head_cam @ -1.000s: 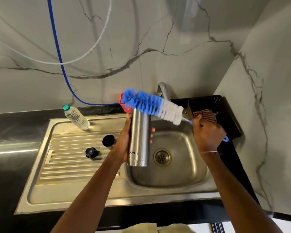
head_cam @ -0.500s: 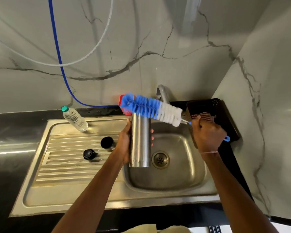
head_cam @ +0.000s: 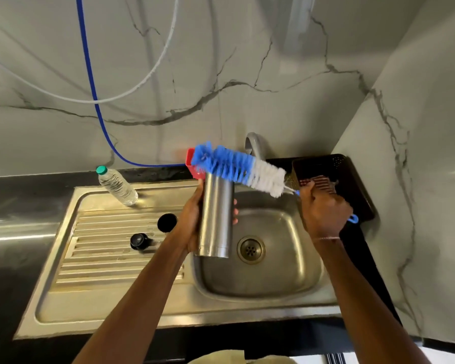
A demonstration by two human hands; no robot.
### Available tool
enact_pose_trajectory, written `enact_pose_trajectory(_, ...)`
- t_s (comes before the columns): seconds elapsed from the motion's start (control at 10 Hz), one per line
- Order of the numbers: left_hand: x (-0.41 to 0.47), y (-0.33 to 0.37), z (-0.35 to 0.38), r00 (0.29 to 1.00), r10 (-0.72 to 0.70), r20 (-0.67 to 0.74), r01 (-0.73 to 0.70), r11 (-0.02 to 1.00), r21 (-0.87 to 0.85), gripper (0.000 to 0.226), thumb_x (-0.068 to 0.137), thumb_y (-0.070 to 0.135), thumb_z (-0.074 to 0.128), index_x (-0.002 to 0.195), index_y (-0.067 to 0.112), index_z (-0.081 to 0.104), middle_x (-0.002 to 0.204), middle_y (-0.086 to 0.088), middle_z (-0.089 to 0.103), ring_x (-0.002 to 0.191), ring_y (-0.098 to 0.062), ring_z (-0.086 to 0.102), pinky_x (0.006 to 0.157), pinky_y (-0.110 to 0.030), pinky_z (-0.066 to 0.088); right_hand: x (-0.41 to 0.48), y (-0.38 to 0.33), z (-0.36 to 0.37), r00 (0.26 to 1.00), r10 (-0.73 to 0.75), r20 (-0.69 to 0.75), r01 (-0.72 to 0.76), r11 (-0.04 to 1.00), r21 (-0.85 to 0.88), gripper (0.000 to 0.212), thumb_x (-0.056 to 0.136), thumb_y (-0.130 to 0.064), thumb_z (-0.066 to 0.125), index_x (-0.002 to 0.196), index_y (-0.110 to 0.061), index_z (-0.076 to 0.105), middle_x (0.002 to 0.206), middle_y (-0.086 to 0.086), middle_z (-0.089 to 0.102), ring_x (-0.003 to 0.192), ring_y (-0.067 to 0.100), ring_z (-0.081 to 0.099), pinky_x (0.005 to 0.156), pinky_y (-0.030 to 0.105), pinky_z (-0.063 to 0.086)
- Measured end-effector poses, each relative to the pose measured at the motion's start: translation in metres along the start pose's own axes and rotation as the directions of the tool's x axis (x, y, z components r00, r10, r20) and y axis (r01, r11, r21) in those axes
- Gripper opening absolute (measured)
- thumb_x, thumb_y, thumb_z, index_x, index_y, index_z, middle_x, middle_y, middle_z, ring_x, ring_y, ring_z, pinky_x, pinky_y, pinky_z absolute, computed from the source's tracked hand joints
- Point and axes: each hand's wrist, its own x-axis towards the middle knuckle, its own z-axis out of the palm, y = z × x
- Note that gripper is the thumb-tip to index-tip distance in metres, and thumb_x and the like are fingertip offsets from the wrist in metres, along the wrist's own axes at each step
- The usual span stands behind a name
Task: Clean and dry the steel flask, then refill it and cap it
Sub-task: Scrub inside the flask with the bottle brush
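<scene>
Most steps seem undone: left hand (head_cam: 192,219) grips the steel flask (head_cam: 216,214), right hand (head_cam: 323,208) grips the bottle brush (head_cam: 237,166) above it

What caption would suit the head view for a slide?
Left hand holds steel flask over sink; right hand holds bottle brush at its mouth.

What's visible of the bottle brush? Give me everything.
The bottle brush has a long cylindrical bristle head, blue over the tip end and white near the handle, on a thin stem. Its blue, plastic-looking handle is gripped in the right hand, and the handle's looped end pokes out behind the fist. The brush lies nearly level, tip slightly raised toward the left, across the open top of the steel flask, not inside it. The bristles seem to touch the rim, but contact is not certain.
</scene>
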Motion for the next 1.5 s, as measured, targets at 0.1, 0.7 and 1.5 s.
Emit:
enact_pose_trajectory(0.1,0.006,0.003,0.001,1.000,0.010,0.025,-0.010,1.000,0.001,0.081,0.094,0.068,0.053,0.139,0.000,0.058,0.119,-0.024,0.066,0.097,-0.035,0.069,0.088,-0.048,0.059,-0.010,-0.004,-0.013,1.000,-0.015,0.022,0.013,0.997,0.082,0.051,0.097,-0.023,0.057,0.047,-0.011,0.055,0.040,0.006,0.046,0.036,0.019,0.028,0.051,0.021,0.020)
enact_pose_trajectory(0.7,0.016,-0.001,0.001,0.998,0.060,-0.024,-0.057,0.993,0.102,0.063,0.103,0.059,0.044,0.138,0.009,0.060,0.123,-0.018,0.070,0.111,-0.034,0.065,0.093,-0.044,0.058,-0.030,-0.007,-0.025,0.998,-0.053,0.019,0.049,0.986,0.160,0.060,0.102,-0.028,0.048,0.044,-0.015,0.049,0.037,0.002,0.041,0.032,0.016,0.028,0.052,0.015,0.012)
enact_pose_trajectory(1.5,0.015,0.021,-0.012,0.999,-0.042,0.006,0.042,0.999,-0.015,0.071,0.090,0.074,0.053,0.116,0.010,0.069,0.104,-0.014,0.073,0.085,-0.027,0.073,0.082,-0.042,0.060,-0.076,0.012,-0.048,0.985,-0.140,0.104,0.107,0.956,0.274,0.055,0.099,-0.024,0.054,0.044,-0.017,0.050,0.038,-0.001,0.041,0.037,0.012,0.024,0.048,0.019,0.017)
